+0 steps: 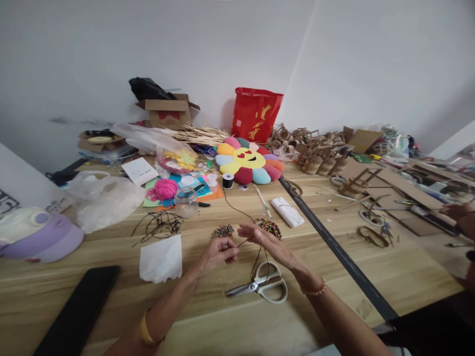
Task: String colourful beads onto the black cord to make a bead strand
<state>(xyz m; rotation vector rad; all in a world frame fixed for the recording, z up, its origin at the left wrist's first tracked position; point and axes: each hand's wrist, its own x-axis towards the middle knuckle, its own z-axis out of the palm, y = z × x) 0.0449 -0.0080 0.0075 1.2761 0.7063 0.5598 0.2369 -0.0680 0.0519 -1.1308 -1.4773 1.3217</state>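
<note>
My left hand [218,251] is closed in a pinch just below a small ball of multicoloured beads [222,231] on the wooden table [334,277]. My right hand [264,241] reaches in from the right with fingers stretched toward the left hand, beside a second beaded piece [270,227]. A thin black thread [237,208] runs from a black spool [227,180] down to my hands. White-handled scissors [264,284] lie shut on the table under my right forearm.
A flower-shaped plush cushion [248,166], a red bag [256,114], pink yarn [165,189], a clear jar [186,200], plastic bags, a white paper [161,259] and a black phone [77,312] lie around. Cardboard models [319,153] crowd the right. Another person's hand [459,213] shows at far right.
</note>
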